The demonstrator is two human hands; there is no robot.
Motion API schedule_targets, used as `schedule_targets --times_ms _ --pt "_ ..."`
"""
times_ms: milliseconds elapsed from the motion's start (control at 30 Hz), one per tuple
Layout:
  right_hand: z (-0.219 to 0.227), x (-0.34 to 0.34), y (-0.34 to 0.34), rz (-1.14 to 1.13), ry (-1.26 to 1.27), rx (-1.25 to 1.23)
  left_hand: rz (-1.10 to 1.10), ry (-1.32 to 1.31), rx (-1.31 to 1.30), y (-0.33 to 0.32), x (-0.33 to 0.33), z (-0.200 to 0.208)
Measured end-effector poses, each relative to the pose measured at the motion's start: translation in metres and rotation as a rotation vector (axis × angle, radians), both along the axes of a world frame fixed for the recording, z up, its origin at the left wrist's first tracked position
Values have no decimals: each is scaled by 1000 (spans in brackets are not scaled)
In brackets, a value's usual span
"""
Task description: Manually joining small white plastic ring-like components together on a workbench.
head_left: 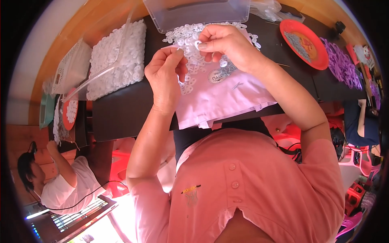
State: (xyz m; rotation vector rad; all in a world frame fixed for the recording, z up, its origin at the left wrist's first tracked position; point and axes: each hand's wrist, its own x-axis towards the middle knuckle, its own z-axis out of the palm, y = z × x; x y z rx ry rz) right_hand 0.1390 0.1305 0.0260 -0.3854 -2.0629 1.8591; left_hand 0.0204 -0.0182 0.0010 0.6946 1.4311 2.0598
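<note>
My left hand (pixel 165 77) pinches the upper left edge of a pale pink cloth bag (pixel 227 95) that lies on the black table (pixel 121 109). My right hand (pixel 225 42) holds a small white ring (pixel 197 43) between thumb and fingers, just above a heap of white rings (pixel 188 34) spread over the top of the bag. The two hands are close together, almost touching, over the heap.
A clear plastic tub (pixel 198 12) stands behind the heap. A clear bag of white rings (pixel 117 58) and a white basket (pixel 73 67) lie left. A red plate (pixel 306 42) and purple pieces (pixel 344 67) sit right. A person in white (pixel 60 182) works lower left.
</note>
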Motion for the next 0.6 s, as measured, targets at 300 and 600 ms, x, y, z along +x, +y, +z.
schedule_targets --times_ms 300,600 --pt "5 12 8 -3 55 -78 -84 35 -89 8 13 23" --pt "7 19 17 -33 113 -75 -103 100 -81 26 19 22"
